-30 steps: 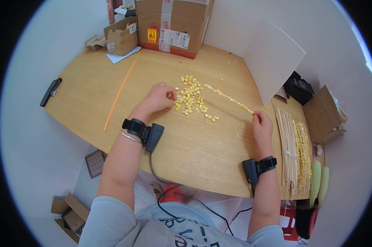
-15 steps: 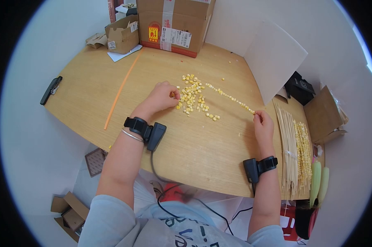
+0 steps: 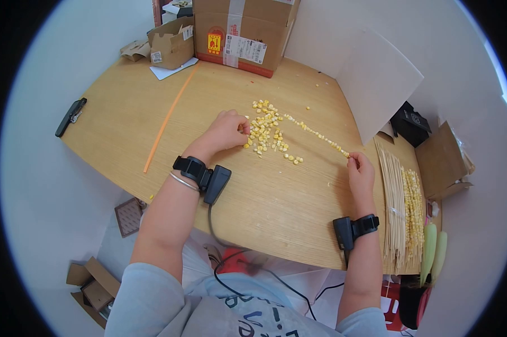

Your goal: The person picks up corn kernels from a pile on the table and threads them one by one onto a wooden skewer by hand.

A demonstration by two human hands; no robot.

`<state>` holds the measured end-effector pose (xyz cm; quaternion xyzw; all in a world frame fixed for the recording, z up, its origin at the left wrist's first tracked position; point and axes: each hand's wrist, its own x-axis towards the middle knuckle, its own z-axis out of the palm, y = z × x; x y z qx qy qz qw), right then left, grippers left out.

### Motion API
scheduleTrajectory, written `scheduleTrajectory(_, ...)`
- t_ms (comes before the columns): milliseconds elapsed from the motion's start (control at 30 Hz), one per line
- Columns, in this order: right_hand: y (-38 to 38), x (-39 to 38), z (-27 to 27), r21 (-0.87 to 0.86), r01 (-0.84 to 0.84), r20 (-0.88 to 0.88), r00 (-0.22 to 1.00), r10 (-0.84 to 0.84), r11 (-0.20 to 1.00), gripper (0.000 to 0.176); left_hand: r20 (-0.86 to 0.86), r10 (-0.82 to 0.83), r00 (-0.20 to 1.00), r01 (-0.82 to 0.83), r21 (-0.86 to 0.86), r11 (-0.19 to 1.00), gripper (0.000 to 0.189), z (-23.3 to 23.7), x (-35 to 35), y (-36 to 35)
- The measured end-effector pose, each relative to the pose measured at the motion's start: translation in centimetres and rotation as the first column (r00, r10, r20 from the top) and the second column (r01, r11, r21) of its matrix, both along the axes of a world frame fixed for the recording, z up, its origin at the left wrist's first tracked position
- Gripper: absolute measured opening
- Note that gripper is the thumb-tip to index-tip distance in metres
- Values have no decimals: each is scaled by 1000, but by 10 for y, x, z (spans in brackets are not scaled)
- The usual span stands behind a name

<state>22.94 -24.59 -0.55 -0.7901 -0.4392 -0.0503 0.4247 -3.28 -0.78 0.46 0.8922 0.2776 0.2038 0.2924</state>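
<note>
My right hand (image 3: 360, 173) pinches the near end of a thin skewer (image 3: 316, 134) threaded with corn kernels; the skewer slants up and left across the wooden table (image 3: 265, 196). Its far tip reaches a loose pile of yellow corn kernels (image 3: 267, 132). My left hand (image 3: 226, 130) rests at the left side of that pile, fingertips pinched together on a kernel. Both wrists carry black strapped devices, the left one with a cable.
A bundle of bare skewers (image 3: 393, 196) and filled corn skewers (image 3: 415, 202) lie at the right edge, corn cobs (image 3: 433, 247) beside them. Cardboard boxes (image 3: 242, 28) stand at the back, a white board (image 3: 377, 84) leans right, an orange strip (image 3: 166, 121) and a black clip (image 3: 70, 116) lie left.
The view shifted slightly. My left hand moved a little right toward the kernel pile. My right hand keeps hold of the skewer in almost the same place.
</note>
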Motion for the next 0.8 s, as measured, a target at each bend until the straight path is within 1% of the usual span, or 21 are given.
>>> scheduleTrajectory(100,0,1,0,-9,0,6,1000,0,1000,13,18,-5,1000,5,37,999,13,-3,1,3)
scheduleTrajectory(167,0,1,-2,-7,-2,11,1000,2,1000,13,102,48,994,-45,-24,999,13,-3,4,5)
scheduleTrajectory(200,1,2,-3,13,-6,5,1000,6,1000,13,102,48,994,-46,-24,999,13,-5,5,8)
scheduleTrajectory(233,1,3,-4,32,-10,-2,1000,10,999,13,243,91,966,-33,-232,972,14,-8,7,11)
scheduleTrajectory(267,1,3,-4,33,-10,-2,1000,10,999,13,366,160,917,12,-426,905,15,-11,8,13)
scheduleTrajectory(300,0,2,-3,29,-7,-2,1000,7,1000,13,365,159,918,12,-425,905,15,-8,7,12)
scheduleTrajectory(367,0,1,-2,26,-3,-3,1000,3,1000,13,432,251,866,108,-652,750,12,-1,5,10)
scheduleTrajectory(400,0,1,-2,25,-8,6,1000,7,1000,13,432,249,867,109,-651,751,12,-1,6,9)
scheduleTrajectory(467,0,1,-1,23,-12,15,1000,11,1000,13,497,314,809,164,-704,691,13,-2,7,10)
scheduleTrajectory(567,0,-2,0,33,-14,29,999,13,999,13,503,345,792,175,-729,662,14,-2,7,11)
scheduleTrajectory(800,1,-7,6,40,-81,32,996,80,996,11,493,368,788,136,-723,677,19,-3,5,11)
